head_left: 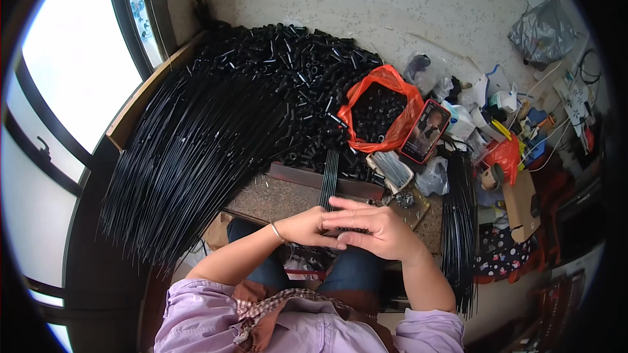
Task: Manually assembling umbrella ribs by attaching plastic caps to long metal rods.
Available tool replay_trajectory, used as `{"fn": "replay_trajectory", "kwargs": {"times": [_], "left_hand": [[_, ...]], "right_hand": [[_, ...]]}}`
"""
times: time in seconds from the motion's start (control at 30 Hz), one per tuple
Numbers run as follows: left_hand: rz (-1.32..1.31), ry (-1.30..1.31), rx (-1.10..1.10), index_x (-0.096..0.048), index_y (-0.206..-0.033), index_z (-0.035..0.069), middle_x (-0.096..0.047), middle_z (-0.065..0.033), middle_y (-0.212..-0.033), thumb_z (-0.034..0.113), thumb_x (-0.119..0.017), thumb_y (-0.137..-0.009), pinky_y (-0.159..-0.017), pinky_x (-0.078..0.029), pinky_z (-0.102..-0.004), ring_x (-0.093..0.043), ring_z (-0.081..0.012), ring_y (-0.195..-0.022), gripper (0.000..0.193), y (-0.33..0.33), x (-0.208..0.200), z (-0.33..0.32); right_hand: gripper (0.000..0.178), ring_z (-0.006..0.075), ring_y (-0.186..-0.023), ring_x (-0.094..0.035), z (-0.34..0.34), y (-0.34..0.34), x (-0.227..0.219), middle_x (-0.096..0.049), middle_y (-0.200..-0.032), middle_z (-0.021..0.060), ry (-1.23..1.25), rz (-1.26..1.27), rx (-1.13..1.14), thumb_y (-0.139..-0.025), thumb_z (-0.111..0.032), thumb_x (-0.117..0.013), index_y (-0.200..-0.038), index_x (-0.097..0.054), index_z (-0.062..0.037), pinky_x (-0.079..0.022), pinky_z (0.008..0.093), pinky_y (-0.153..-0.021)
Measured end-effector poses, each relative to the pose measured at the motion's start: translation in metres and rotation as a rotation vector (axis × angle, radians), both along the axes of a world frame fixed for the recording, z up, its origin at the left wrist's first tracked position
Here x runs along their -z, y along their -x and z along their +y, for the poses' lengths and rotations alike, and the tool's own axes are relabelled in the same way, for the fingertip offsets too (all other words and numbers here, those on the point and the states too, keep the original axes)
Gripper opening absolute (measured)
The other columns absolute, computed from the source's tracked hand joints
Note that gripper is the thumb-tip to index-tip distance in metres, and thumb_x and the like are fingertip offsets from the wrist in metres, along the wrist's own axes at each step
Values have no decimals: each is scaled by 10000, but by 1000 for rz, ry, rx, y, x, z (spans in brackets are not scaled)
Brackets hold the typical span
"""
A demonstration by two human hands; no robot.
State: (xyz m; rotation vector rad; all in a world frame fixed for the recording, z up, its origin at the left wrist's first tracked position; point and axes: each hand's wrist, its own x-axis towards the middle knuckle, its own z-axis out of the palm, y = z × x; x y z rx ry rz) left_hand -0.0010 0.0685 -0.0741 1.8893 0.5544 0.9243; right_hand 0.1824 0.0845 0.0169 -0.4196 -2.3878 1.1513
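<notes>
My left hand [306, 227] and my right hand [373, 227] meet over my lap, both closed around the near end of a small bundle of thin black rods [329, 180]. The bundle runs away from me across a speckled stone slab [281, 197]. My right hand lies partly over the left, its fingers stretched flat across the rod ends. A thin bracelet sits on my left wrist. What lies under my palms is hidden.
A big sheaf of long black rods [190, 150] fans out at left. A heap of short black tubes [288, 59] lies behind, with more in an orange bag [381, 110]. A phone [425, 131] leans beside it. Another rod bundle [460, 222] and clutter sit at right.
</notes>
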Motion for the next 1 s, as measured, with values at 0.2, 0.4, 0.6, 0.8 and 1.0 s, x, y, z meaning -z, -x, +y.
{"fn": "replay_trajectory", "kwargs": {"times": [0.2,0.4,0.6,0.8,1.0], "left_hand": [[-152,-52,194,-654,-976,-22,-673,-146,-882,128,-659,-802,-726,-521,-297,-663,-229,-805,230,0,-74,2],[-69,-46,166,-658,-957,-31,-671,-148,-892,129,-659,-800,-720,-521,-291,-665,-237,-812,224,-2,-59,-4],[-116,-8,128,-648,-998,-27,-671,-146,-905,98,-658,-801,-756,-514,-290,-660,-229,-845,233,0,-67,-2],[-153,7,80,-645,-994,-35,-675,-137,-890,66,-636,-816,-754,-510,-279,-660,-207,-834,204,0,-69,6],[-89,-22,-140,-650,-945,-30,-679,-115,-838,98,-627,-827,-722,-509,-270,-661,-181,-795,175,3,-71,9]], "right_hand": [[933,273,-1263,-380,28,1,1,-400,-1343,200,508,320,-82,-714,-506,-684,-1370,-266,8,-343,370,-1003],[126,313,-719,-597,141,-78,114,-599,-732,120,-468,-455,1020,-702,-160,-694,-769,-685,-53,-473,398,-650],[93,262,-828,-522,133,-72,131,-553,-787,69,-742,-500,867,-668,-127,-689,-662,-632,-54,-461,383,-703],[70,273,-796,-535,125,-73,114,-568,-794,77,-804,-367,890,-687,-92,-670,-708,-632,-37,-454,376,-672],[155,199,-642,-543,24,-30,16,-558,-764,81,-265,312,627,-743,21,-620,-889,-645,-22,-440,280,-578]]}}
